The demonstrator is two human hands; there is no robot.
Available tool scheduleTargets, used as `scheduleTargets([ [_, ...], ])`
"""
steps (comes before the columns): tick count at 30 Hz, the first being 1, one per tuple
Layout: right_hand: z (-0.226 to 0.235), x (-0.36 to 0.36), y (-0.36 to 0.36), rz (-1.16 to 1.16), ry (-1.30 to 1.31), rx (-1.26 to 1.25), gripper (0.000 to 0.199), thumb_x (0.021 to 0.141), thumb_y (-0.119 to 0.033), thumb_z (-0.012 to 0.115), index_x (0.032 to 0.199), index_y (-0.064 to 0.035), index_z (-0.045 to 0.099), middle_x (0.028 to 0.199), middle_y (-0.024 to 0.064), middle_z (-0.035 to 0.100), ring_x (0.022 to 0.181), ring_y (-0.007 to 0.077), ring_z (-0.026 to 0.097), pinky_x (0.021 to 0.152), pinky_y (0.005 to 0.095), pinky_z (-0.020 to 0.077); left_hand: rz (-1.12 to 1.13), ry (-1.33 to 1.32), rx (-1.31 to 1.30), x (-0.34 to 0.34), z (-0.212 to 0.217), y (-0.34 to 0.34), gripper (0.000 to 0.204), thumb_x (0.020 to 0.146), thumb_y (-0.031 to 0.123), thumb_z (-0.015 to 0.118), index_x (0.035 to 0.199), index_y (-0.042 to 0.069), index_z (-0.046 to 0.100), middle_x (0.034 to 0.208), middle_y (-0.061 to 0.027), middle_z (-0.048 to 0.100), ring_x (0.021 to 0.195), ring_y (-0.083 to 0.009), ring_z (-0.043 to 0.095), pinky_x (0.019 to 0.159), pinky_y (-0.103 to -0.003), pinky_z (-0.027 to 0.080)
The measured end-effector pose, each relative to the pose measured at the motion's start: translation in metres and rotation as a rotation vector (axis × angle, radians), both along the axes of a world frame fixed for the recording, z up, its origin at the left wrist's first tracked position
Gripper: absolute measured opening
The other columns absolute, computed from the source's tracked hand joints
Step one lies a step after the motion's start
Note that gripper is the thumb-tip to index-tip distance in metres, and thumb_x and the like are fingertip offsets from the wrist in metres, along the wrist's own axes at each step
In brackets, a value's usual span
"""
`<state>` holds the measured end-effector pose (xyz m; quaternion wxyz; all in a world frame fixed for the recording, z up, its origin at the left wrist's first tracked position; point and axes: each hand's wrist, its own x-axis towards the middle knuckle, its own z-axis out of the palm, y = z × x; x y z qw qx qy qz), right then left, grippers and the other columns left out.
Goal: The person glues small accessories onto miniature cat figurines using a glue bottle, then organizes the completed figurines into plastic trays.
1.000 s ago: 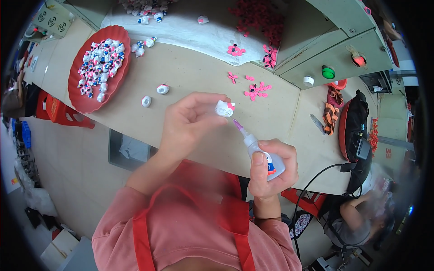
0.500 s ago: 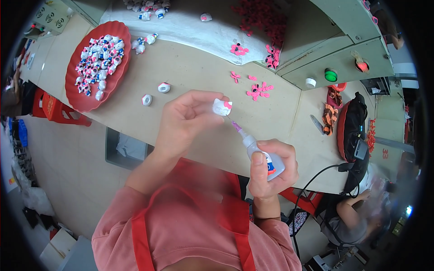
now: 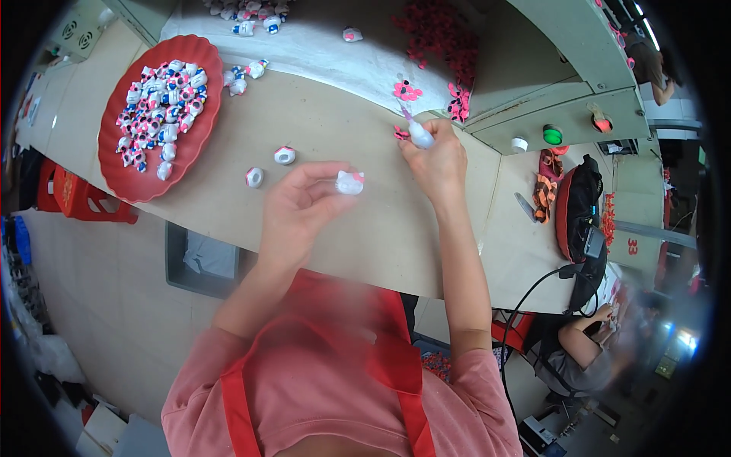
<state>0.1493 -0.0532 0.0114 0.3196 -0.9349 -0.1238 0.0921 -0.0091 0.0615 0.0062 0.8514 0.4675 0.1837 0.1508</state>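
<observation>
A small white cat-head figurine [image 3: 349, 183] with a pink patch is pinched between the thumb and fingers of my left hand [image 3: 298, 204], above the tabletop. My right hand [image 3: 444, 164] grips a small squeeze bottle [image 3: 420, 137] with a purple nozzle. The nozzle points away from me, beside a few small pink pieces [image 3: 400, 133] that my right hand and the bottle partly cover. Left of my left hand lie two white rounded pieces [image 3: 285, 155] with dark and red marks.
A red scalloped plate [image 3: 135, 180] of small painted figurines stands at the left. White sheeting [image 3: 320, 53] at the back carries more figurines and a heap of pink pieces [image 3: 442, 38]. Right of it is a green-grey panel with knobs [image 3: 553, 135]. A black bag [image 3: 579, 206] lies far right.
My right hand has carried the bottle forward, away from the figurine, to the pink pieces. My left hand has shifted slightly left with the figurine.
</observation>
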Motion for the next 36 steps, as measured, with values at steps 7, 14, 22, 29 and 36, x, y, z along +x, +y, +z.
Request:
scheduleTargets([
  [7, -0.017, -0.008, -0.007, 0.101, -0.120, 0.003, 0.025, 0.070, -0.016, 0.069, 0.089, -0.0016, 0.063, 0.074, 0.0157, 0.064, 0.067, 0.0279, 0.061, 0.068, 0.0331, 0.0475, 0.024, 0.004, 0.012, -0.002, -0.004, 0.002, 0.030, 0.077, -0.009, 0.059, 0.106, -0.004, 0.054, 0.099, -0.0117, 0.061, 0.089, -0.0184, 0.062, 0.081, -0.029, 0.049],
  [14, -0.003, -0.016, -0.033, 0.118, 0.192, 0.315, 0.019, 0.073, -0.012, 0.065, 0.087, 0.0010, 0.063, 0.069, 0.0063, 0.059, 0.053, 0.0119, 0.053, 0.047, 0.0249, 0.0409, 0.027, 0.030, 0.069, 0.005, 0.000, -0.011, 0.032, 0.076, -0.009, 0.059, 0.107, -0.004, 0.054, 0.101, -0.0121, 0.061, 0.089, -0.0172, 0.061, 0.079, -0.027, 0.049],
  [22, 0.026, -0.040, -0.064, 0.106, 0.650, 0.872, 0.020, 0.075, -0.002, 0.060, 0.093, 0.0056, 0.060, 0.072, 0.0051, 0.058, 0.054, 0.0081, 0.052, 0.043, 0.0189, 0.0366, -0.021, 0.037, 0.133, 0.016, 0.004, -0.037, 0.030, 0.077, -0.006, 0.061, 0.106, -0.003, 0.055, 0.098, -0.0090, 0.062, 0.083, -0.0085, 0.059, 0.070, -0.020, 0.047],
  [29, 0.026, -0.059, -0.065, 0.183, 0.427, 0.874, 0.013, 0.074, -0.001, 0.068, 0.085, 0.0018, 0.064, 0.074, 0.0057, 0.060, 0.054, 0.0078, 0.050, 0.047, 0.0193, 0.0383, 0.019, -0.004, 0.247, 0.019, 0.005, -0.049, 0.028, 0.078, -0.006, 0.060, 0.105, -0.002, 0.056, 0.100, -0.0073, 0.060, 0.088, -0.0110, 0.059, 0.074, -0.022, 0.047],
  [36, 0.040, -0.068, -0.049, 0.037, 0.465, 0.685, 0.011, 0.072, -0.004, 0.072, 0.079, -0.0010, 0.065, 0.071, 0.0000, 0.062, 0.064, 0.0037, 0.052, 0.057, 0.0199, 0.0424, 0.041, -0.102, 0.279, 0.014, 0.001, -0.040, 0.025, 0.078, -0.008, 0.058, 0.103, -0.002, 0.057, 0.108, -0.0081, 0.054, 0.097, -0.0149, 0.057, 0.080, -0.026, 0.048],
])
